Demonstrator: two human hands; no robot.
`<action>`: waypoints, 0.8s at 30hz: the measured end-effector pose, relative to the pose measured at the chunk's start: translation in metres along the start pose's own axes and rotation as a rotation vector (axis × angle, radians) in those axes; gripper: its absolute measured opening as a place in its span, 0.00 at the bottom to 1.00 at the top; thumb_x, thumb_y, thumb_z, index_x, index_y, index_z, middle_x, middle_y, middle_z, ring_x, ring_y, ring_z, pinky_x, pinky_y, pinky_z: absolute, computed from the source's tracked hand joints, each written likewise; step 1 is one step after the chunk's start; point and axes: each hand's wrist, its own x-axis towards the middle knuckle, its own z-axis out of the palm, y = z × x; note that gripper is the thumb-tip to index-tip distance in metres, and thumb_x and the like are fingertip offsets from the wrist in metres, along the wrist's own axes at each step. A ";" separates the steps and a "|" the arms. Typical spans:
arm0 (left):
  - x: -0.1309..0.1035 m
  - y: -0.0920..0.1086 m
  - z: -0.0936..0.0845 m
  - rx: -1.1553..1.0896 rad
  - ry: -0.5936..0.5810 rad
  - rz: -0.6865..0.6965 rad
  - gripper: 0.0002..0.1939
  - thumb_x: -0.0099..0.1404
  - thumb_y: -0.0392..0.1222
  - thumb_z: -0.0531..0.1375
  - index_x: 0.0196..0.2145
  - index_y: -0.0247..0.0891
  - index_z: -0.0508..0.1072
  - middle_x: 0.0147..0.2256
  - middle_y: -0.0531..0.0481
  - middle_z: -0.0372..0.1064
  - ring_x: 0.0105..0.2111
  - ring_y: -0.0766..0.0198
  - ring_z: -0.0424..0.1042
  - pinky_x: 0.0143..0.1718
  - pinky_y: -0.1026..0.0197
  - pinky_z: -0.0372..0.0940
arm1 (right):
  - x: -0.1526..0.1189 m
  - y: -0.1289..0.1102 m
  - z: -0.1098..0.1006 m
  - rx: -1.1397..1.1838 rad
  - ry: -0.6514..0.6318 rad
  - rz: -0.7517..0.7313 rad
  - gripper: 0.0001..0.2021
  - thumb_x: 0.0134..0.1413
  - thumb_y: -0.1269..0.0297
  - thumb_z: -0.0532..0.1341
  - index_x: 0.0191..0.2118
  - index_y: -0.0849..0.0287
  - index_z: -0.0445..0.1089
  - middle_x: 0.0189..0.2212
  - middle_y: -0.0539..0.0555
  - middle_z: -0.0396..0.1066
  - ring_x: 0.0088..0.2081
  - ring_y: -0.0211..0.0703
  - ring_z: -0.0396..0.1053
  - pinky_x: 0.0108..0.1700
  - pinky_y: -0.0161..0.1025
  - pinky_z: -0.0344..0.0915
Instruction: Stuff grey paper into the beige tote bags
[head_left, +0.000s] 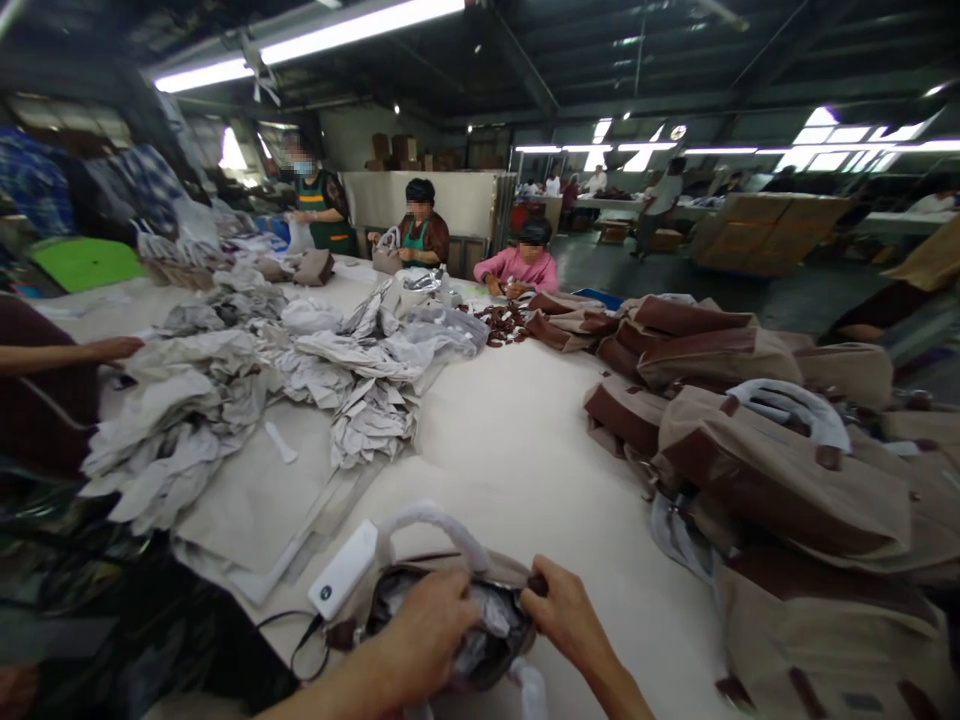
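Your left hand point(427, 625) is curled down into the open mouth of the tan handbag point(450, 610), fingers closed on the crumpled grey stuffing paper point(480, 620) inside it. Your right hand point(566, 615) pinches the bag's far rim, thumb and fingers closed on the edge by a dark brown tab; how tight, can't tell.

The handbag lies on the white table point(517, 450) at its near edge, right in front of you, mouth up. Its wrapped white handle point(431, 525) arches up just behind your left hand. A white power bank point(341, 572) lies touching the bag's left side, with a black cable point(296, 640) looping off it toward you.

Left of the bag, flat clear plastic sleeves point(255, 520) lie on the table; beyond them is a big heap of crumpled grey paper point(247, 390). Right of the bag sits a pile of finished tan-and-brown bags point(750, 440), close by but not touching it. Far beyond the bag, across the table, three seated or standing co-workers point(420, 235) handle more bags. At the far left, another person's arm point(71, 352) reaches onto the paper heap, well apart from your bag.
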 end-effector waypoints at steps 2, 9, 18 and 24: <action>-0.005 -0.001 0.005 0.034 -0.025 -0.113 0.12 0.57 0.26 0.55 0.35 0.34 0.76 0.48 0.35 0.71 0.51 0.43 0.67 0.53 0.46 0.61 | -0.002 0.002 0.002 -0.032 -0.024 0.011 0.08 0.50 0.72 0.53 0.25 0.55 0.54 0.23 0.48 0.65 0.29 0.41 0.65 0.31 0.35 0.53; -0.012 -0.014 -0.034 -0.267 -0.066 -0.122 0.18 0.56 0.34 0.57 0.43 0.42 0.78 0.40 0.51 0.76 0.39 0.58 0.74 0.39 0.62 0.67 | -0.029 -0.006 -0.017 -0.271 0.041 -0.074 0.05 0.58 0.67 0.52 0.37 0.58 0.65 0.39 0.60 0.69 0.41 0.55 0.67 0.41 0.45 0.57; -0.100 -0.075 -0.069 -0.241 0.218 -0.501 0.16 0.58 0.45 0.51 0.40 0.33 0.67 0.33 0.42 0.68 0.36 0.49 0.69 0.41 0.49 0.62 | -0.022 -0.077 0.006 -0.040 -0.484 -0.221 0.11 0.58 0.71 0.54 0.26 0.57 0.67 0.27 0.50 0.74 0.34 0.42 0.72 0.35 0.37 0.58; -0.120 -0.070 -0.034 -0.559 0.146 -0.525 0.19 0.57 0.50 0.52 0.45 0.39 0.62 0.29 0.53 0.67 0.23 0.62 0.70 0.21 0.64 0.58 | -0.005 -0.078 0.017 -0.197 -0.495 -0.224 0.11 0.61 0.70 0.54 0.30 0.61 0.72 0.34 0.59 0.78 0.39 0.49 0.75 0.37 0.39 0.59</action>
